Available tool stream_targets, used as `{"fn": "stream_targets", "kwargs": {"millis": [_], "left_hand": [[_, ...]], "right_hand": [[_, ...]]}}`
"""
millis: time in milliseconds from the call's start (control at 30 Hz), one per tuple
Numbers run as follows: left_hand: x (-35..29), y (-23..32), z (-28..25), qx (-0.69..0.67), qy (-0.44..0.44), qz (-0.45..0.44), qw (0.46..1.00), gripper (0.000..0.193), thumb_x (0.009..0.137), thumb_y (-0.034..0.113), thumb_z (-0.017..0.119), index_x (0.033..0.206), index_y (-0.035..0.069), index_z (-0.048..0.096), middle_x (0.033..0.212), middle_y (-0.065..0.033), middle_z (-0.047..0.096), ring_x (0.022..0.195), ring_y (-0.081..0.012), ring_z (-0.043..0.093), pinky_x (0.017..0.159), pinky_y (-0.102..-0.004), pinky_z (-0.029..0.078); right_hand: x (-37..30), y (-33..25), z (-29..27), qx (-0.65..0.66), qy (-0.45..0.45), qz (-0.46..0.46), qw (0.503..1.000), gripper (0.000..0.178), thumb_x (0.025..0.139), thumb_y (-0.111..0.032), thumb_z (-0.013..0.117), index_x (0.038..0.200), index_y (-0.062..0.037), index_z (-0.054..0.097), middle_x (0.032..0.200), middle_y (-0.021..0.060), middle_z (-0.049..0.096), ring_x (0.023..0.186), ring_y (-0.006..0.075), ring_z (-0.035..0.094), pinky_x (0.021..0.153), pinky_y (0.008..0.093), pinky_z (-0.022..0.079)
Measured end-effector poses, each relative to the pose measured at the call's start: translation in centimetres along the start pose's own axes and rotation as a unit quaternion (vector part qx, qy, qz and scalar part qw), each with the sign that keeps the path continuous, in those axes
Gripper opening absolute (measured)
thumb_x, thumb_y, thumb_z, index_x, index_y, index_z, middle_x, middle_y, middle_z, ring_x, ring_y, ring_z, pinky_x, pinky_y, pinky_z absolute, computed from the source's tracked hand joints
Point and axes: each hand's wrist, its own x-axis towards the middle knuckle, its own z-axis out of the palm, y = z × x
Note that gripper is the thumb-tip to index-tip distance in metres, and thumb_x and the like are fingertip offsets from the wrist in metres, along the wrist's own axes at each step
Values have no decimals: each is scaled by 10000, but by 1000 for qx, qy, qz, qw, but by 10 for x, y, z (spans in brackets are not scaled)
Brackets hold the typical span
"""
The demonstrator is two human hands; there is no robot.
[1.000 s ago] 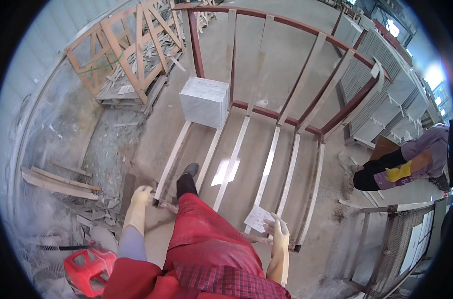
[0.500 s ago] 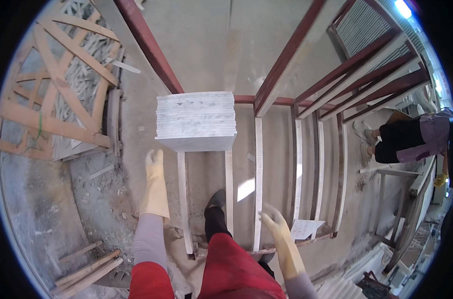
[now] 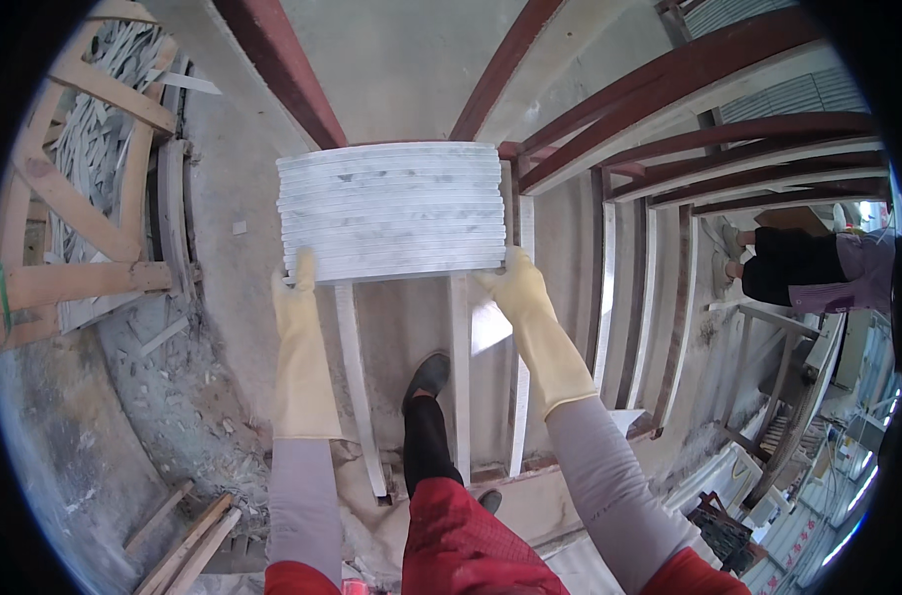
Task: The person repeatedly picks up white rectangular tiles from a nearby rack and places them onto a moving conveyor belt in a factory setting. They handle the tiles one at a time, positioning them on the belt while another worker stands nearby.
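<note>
A stack of thin grey-white stone slabs (image 3: 391, 203) stands on edge across a rack, their long narrow edges facing up. My left hand (image 3: 300, 288), in a pale yellow rubber glove, grips the near left corner of the nearest slab, thumb on top. At its near right corner, my right hand (image 3: 515, 288) in a matching glove has its fingers on the slab's end; some fingertips are hidden. White-topped rails (image 3: 461, 367) run under the stack toward me. One dark shoe (image 3: 429, 375) of mine is planted between two rails.
Reddish-brown metal uprights (image 3: 287, 74) rise behind the stack and to its right. A wooden crate (image 3: 84, 283) on the left holds stone scraps. Rubble (image 3: 208, 416) and loose planks (image 3: 193, 545) lie on the left floor. A person (image 3: 808, 268) stands at far right.
Both hands have moved forward from apart to the near corners of the stack. The left has closed in from the side, the right from over the rails. My view has come nearer the stack.
</note>
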Motion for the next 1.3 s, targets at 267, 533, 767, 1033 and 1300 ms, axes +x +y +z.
{"fn": "stream_targets", "kwargs": {"millis": [267,533,767,1033,1300], "left_hand": [[2,-7,8,6,48,12,999,937,822,667,633,1349,-85,448,1242,-180,583,1151,-248,538,1003,-341,389],[-2,-6,13,1,65,-17,998,935,801,683,640,1358,-42,447,1277,-203,564,1193,-288,522,1029,-373,379],[-19,-23,12,-123,94,6,988,837,818,583,694,1347,-23,464,1249,-175,573,1176,-273,523,1018,-358,381],[-46,-43,-16,-160,18,-13,987,351,872,183,661,1130,-50,616,1170,-187,627,1097,-256,586,989,-354,448],[-132,-68,28,-158,-106,-59,980,186,797,43,640,974,10,594,1033,-108,613,1010,-217,558,902,-328,444]], "right_hand": [[10,0,-11,-140,-19,-2,990,487,759,-418,754,1000,-10,643,951,173,702,944,339,666,847,410,507],[3,2,-16,-144,-38,-9,989,400,763,-378,753,952,-33,680,956,170,688,958,335,654,850,419,504],[-29,-6,-3,-392,-180,-95,897,357,770,-443,725,973,-149,727,940,76,701,1001,241,645,848,369,492],[-58,3,115,-324,-79,-294,896,178,741,-175,627,868,-84,713,878,121,698,842,277,688,668,437,517],[-160,103,45,-270,-247,-161,916,183,711,-89,690,883,-147,716,902,115,710,863,305,703,707,405,557]]}}
